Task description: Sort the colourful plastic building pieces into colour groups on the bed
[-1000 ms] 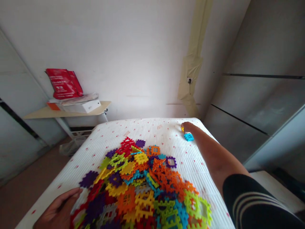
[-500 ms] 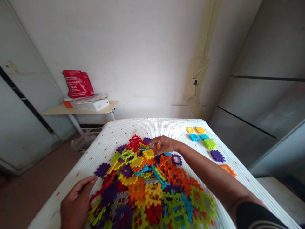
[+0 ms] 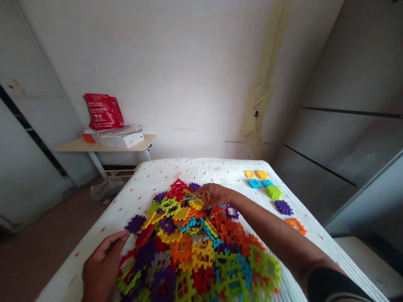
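Pile of interlocking plastic waffle-block pieces [image 3: 192, 247] in red, orange, yellow, green, cyan, purple and grey, heaped at bottom centre of the frame on a white ribbed mattress [image 3: 201, 170] flecked with red specks.

Right hand [image 3: 215, 195] at the pile's upper edge, fingers curled downward over orange and yellow pieces, half closed. Palm and fingers hide the contact, so whether it has hold of a piece cannot be told. Black sleeve [image 3: 333, 286] at bottom right, on the upper part of the right arm.

Left hand [image 3: 103, 266] at lower left, open, fingers spread, touching the pile's left side; nothing visibly held.

Upper right of the mattress, well apart from the pile, single pieces lie flat in a loose column: two yellow squares [image 3: 249, 174], two cyan squares [image 3: 254, 183], one green piece [image 3: 273, 192], one purple piece [image 3: 283, 207], one orange piece [image 3: 296, 226].

Upper left, beyond the mattress: pale wooden table [image 3: 69, 147] against the wall, carrying a white box [image 3: 122, 140] and a red bag [image 3: 103, 111].
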Tool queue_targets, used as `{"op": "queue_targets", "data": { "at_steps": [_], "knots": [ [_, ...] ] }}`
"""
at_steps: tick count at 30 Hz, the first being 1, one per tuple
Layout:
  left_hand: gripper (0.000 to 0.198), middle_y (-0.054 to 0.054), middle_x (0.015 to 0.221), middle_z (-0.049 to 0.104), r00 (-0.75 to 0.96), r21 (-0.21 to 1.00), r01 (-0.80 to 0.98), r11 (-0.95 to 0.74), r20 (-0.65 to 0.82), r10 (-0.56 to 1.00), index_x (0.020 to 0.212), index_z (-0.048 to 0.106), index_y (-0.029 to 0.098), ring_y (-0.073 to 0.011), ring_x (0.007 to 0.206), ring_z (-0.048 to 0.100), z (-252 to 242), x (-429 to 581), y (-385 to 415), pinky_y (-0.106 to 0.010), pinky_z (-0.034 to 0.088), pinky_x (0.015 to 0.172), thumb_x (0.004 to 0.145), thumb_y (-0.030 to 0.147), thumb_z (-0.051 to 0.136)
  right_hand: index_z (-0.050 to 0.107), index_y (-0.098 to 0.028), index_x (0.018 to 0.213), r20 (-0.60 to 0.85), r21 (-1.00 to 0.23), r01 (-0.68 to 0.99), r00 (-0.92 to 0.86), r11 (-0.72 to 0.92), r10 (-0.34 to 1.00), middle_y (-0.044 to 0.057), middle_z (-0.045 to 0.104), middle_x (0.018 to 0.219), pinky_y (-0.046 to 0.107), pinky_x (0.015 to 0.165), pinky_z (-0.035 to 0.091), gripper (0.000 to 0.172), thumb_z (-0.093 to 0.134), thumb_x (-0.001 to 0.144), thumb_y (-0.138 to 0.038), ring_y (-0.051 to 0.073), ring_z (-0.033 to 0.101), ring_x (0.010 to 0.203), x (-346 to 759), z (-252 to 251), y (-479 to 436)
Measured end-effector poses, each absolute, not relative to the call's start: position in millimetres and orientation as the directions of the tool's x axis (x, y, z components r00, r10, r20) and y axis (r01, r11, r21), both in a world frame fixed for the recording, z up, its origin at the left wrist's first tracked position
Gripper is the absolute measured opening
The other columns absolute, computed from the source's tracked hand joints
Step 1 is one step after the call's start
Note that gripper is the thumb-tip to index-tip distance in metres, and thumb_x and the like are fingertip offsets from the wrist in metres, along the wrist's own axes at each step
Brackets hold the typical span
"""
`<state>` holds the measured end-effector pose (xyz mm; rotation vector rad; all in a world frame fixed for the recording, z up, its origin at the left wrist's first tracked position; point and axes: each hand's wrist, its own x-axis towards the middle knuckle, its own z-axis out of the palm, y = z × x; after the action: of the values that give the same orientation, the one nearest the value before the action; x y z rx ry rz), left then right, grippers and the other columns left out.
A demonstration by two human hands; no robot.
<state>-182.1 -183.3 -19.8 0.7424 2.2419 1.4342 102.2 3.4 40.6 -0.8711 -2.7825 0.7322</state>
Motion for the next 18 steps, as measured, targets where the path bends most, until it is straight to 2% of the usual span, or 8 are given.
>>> {"op": "queue_targets", "data": {
  "at_steps": [2,8,14,18],
  "knots": [
    [0.042,-0.004,0.091,0.069,-0.795,0.912,0.221,0.347,-0.038,0.606,0.087,0.068,0.022,-0.0278,0.094,0.06,-18.6,-181.2,-183.4,-0.04,0.042,0.092,0.057,0.05,0.061,0.063,-0.016,0.111,-0.031,-0.476,0.512,-0.822,0.715,0.569,0.005,0.065,0.1,0.022,0.068,0.043,0.056,0.077,0.057,-0.017,0.015,0.058,0.082,102.0,39.4,2.7],
    [0.04,-0.002,0.087,0.069,-0.801,0.918,0.194,0.346,-0.056,0.597,0.086,0.067,0.022,-0.025,0.089,0.061,-12.2,-175.5,-184.5,-0.035,0.045,0.086,0.056,0.049,0.06,0.062,-0.019,0.111,0.001,-0.565,0.472,-0.82,0.676,0.573,0.002,0.063,0.098,0.022,0.066,0.044,0.055,0.078,0.058,-0.02,0.013,0.057,0.077,97.9,26.7,3.2],
    [0.04,-0.001,0.086,0.07,-0.806,0.92,0.22,0.325,-0.017,0.592,0.085,0.069,0.022,-0.0271,0.089,0.062,-17.4,-178.9,-182.8,-0.037,0.046,0.084,0.055,0.048,0.062,0.062,-0.023,0.11,0.026,-0.564,0.438,-0.838,0.7,0.545,0.003,0.06,0.1,0.027,0.075,0.045,0.061,0.082,0.052,-0.024,0.017,0.056,0.088,101.2,33.0,2.2],
    [0.036,0.003,0.082,0.07,-0.812,0.909,0.19,0.372,-0.068,0.58,0.083,0.069,0.025,-0.0264,0.089,0.062,-13.4,-179.4,-184.1,-0.034,0.047,0.082,0.054,0.046,0.063,0.06,-0.02,0.111,0.045,-0.554,0.496,-0.784,0.668,0.62,0.004,0.058,0.103,0.025,0.074,0.047,0.06,0.081,0.055,-0.027,0.016,0.057,0.087,118.2,44.7,8.8]
  ]
}}
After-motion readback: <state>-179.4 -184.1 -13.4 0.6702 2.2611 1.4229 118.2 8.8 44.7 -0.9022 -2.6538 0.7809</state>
